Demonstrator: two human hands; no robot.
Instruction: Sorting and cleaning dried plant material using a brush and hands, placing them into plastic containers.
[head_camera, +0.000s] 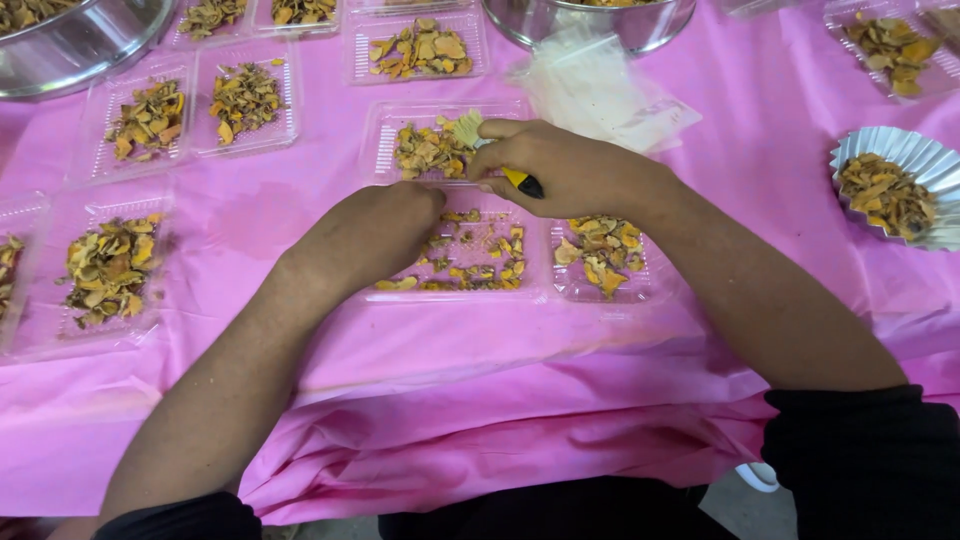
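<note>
Hands meet over clear tray (395, 138): right (570, 170) grips yellow tool (522, 182), left (375, 230) adjacent.

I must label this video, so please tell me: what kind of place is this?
Probably a small food-packing table: a pink tablecloth, many clear plastic trays with dried yellow-orange pieces, and large steel bowls at the back.

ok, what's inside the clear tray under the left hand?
The clear tray holds scattered yellow-orange dried pieces. The left hand covers its upper left part, so what lies there is hidden.
</note>
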